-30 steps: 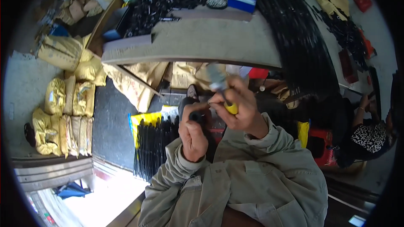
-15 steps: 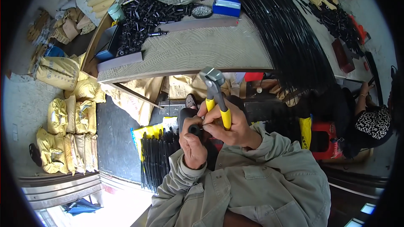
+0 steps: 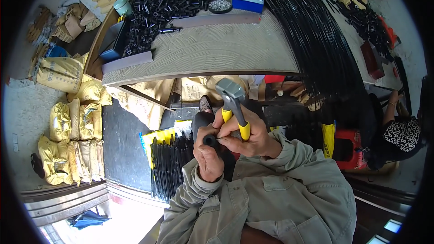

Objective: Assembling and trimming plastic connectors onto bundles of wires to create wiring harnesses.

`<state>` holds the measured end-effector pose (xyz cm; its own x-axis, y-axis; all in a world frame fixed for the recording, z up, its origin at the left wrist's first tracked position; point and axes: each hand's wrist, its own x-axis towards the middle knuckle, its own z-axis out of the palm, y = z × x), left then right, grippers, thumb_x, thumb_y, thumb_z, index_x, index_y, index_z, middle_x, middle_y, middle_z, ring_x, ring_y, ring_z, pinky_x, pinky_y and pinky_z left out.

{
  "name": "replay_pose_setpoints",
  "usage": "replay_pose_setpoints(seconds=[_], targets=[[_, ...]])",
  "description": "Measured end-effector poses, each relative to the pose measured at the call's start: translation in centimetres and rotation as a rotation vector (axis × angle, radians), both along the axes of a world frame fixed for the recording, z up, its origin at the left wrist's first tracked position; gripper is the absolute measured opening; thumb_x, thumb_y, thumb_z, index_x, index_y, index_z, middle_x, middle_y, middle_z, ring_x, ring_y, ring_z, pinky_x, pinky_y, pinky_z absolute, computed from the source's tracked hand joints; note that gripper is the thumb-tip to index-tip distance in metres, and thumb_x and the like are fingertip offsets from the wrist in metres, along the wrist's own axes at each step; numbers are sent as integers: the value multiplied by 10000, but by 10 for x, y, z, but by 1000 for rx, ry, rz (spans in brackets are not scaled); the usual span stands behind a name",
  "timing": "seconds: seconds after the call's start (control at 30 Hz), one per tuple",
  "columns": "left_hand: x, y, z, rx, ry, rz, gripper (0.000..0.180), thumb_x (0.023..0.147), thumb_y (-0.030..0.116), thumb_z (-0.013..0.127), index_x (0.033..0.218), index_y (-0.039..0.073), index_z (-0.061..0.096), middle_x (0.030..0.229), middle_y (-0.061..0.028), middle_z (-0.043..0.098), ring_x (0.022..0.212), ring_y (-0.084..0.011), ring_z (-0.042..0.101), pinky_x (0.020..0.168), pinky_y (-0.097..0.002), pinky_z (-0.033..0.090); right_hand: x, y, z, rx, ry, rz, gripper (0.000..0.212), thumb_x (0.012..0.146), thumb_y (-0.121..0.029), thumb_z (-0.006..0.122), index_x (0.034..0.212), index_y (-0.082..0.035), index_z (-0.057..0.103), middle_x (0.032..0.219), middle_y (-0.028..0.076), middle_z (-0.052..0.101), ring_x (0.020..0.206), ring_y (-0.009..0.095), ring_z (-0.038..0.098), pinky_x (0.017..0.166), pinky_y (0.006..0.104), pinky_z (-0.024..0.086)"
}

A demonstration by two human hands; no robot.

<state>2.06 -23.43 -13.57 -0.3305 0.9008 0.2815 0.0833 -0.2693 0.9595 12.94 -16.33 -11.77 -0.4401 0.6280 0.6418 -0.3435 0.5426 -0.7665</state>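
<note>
My left hand [image 3: 208,156] is closed round a black tubular part [image 3: 209,140], whose round, hollow-looking end faces up. My right hand [image 3: 253,138] grips a pair of end-cutting pincers [image 3: 233,94] with yellow handles; the metal jaws point up and away from me. Thumb and forefinger of that same hand are pinched together right beside the tube's end. Whatever tiny piece they may hold is too small to make out. Both hands meet in front of my chest, below the near edge of the workbench [image 3: 217,49].
On the bench lie a heap of black tubular parts [image 3: 153,13], a blue box [image 3: 247,2], a round dish [image 3: 219,5] and a big bundle of long black rods [image 3: 312,36]. More rods [image 3: 169,167] stand at my left. A person [image 3: 400,131] sits at the right.
The view has shifted slightly. My hands keep nearly the same hold on the tubular part and the pincers, and the pincers' head has tilted a little.
</note>
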Motion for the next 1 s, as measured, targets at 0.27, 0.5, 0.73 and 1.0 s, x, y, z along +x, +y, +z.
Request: replay_pose_setpoints(seconds=[0.27, 0.5, 0.73, 1.0], targets=[[-8, 0, 3, -6, -28, -38, 656, 884, 591, 208, 842, -14, 458, 801, -65, 447, 736, -135, 429, 702, -273, 351, -9, 3, -2, -15, 1, 9, 127, 689, -14, 659, 799, -13, 597, 895, 137, 525, 788, 204, 534, 714, 311, 423], [-14, 4, -7, 85, 62, 12, 615, 901, 526, 239, 925, -32, 496, 805, -113, 512, 684, -180, 494, 630, -282, 391, -11, -1, -8, -84, -5, 46, 121, 686, 26, 655, 792, 1, 603, 926, 143, 518, 806, 197, 525, 712, 308, 422], [-26, 1, -7, 84, 32, -20, 576, 907, 503, 257, 942, -23, 491, 754, -94, 508, 624, -162, 489, 585, -273, 393, -18, 7, -2, 32, -112, 9, 100, 719, 32, 641, 812, 10, 611, 993, 154, 527, 796, 185, 524, 695, 291, 435], [-43, 1, -10, 52, -211, -149, 568, 897, 521, 285, 926, -10, 485, 707, -49, 478, 592, -85, 434, 549, -215, 346, 49, 7, 30, 789, -954, -382, 165, 688, 33, 617, 851, 20, 595, 1010, 180, 537, 789, 249, 600, 661, 300, 494]])
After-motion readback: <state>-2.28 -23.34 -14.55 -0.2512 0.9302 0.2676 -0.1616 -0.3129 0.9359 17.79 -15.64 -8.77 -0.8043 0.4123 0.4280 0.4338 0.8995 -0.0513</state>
